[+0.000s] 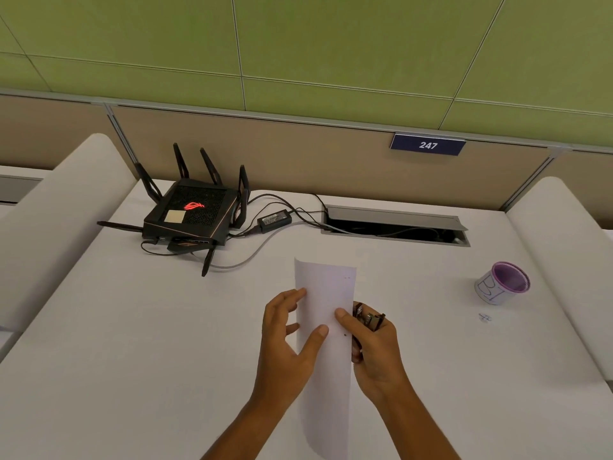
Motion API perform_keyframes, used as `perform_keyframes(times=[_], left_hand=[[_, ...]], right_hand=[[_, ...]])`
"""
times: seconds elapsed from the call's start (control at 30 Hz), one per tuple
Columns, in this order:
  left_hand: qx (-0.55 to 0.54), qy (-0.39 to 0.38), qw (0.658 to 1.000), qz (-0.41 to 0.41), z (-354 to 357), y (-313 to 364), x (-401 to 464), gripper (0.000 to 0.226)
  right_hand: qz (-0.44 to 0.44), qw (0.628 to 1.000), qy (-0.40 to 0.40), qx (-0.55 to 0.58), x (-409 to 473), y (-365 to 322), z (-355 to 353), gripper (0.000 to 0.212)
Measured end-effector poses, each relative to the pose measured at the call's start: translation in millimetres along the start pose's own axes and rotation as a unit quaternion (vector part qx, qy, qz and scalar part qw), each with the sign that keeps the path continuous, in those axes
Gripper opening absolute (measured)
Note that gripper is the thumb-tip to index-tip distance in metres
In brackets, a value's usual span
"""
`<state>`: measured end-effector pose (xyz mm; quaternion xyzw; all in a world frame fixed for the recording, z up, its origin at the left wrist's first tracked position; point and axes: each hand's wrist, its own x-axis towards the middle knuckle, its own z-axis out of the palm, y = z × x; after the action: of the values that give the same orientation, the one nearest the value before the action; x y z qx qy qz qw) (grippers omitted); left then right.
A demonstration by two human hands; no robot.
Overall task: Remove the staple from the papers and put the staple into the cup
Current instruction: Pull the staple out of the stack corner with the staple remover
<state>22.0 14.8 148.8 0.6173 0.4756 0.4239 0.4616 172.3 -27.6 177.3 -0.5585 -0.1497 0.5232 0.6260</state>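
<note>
White papers are held up off the desk in the middle, curved lengthwise. My left hand grips their left edge, thumb on the front. My right hand pinches the right edge with its thumb and also holds a dark staple remover. A small staple shows as two tiny marks near the papers' top right corner. A purple-rimmed cup with white wrap stands at the right of the desk, well apart from both hands.
A black router with antennas and its power brick and cables lie at the back left. An open cable tray sits at the back centre. Small loose staples lie in front of the cup. White desk.
</note>
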Motion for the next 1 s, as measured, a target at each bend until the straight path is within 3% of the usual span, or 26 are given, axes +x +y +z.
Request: perform_keyframes(times=[0.43, 0.67, 0.8, 1.0], left_hand=[[-0.004, -0.036, 0.999, -0.006, 3, 18, -1, 0.070], [-0.002, -0.077, 0.997, -0.031, 4, 23, -3, 0.069], [-0.035, -0.092, 0.994, -0.052, -1, 27, -5, 0.054], [-0.018, -0.053, 0.993, -0.105, -8, 23, 0, 0.031]], right_hand=[[-0.008, 0.999, -0.024, 0.027, -9, -12, 10, 0.029], [-0.045, 0.995, -0.066, -0.052, -16, -8, 15, 0.040], [-0.061, 0.993, -0.077, -0.068, -18, -10, 13, 0.038], [-0.080, 0.992, -0.064, -0.076, -14, -3, 1, 0.023]])
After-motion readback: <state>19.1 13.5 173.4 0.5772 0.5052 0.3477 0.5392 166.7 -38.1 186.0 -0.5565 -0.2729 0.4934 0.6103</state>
